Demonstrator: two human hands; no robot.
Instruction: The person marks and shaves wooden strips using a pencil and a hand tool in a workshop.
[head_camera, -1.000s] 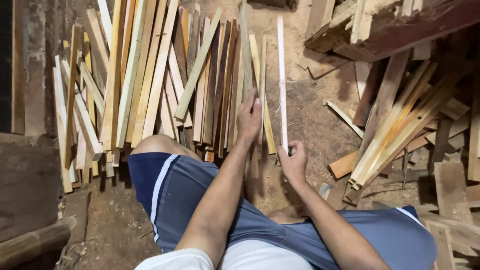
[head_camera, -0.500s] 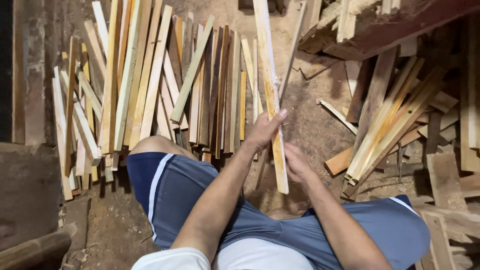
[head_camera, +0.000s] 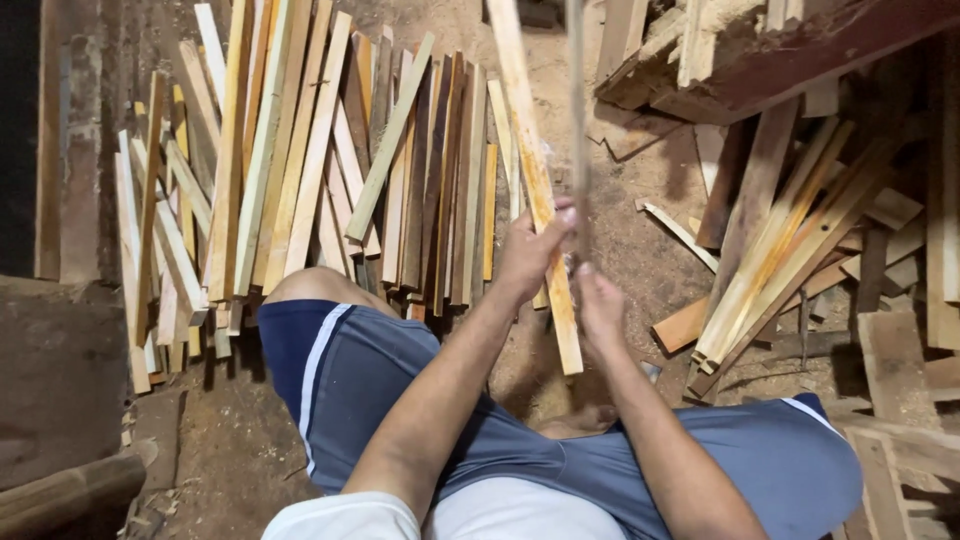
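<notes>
My left hand (head_camera: 530, 250) grips a long pale wooden strip (head_camera: 520, 110) that runs from the top of the view down past my wrists to an end near my lap. My right hand (head_camera: 598, 305) is closed around a thin, blurred stick (head_camera: 577, 100) that stands almost upright beside the strip. The two hands sit close together over the dirt floor, above my legs in blue shorts (head_camera: 380, 390).
A wide spread of wooden slats (head_camera: 300, 180) lies on the ground to the left. Another bundle of slats (head_camera: 790, 250) leans at the right, beneath dark heavy timbers (head_camera: 800, 50). Offcuts and boards (head_camera: 900, 350) litter the far right. Sawdust covers the floor.
My left hand left the slat pile and lifted the long strip in front of me. The thin stick in my right hand swung upright, and both hands came together.
</notes>
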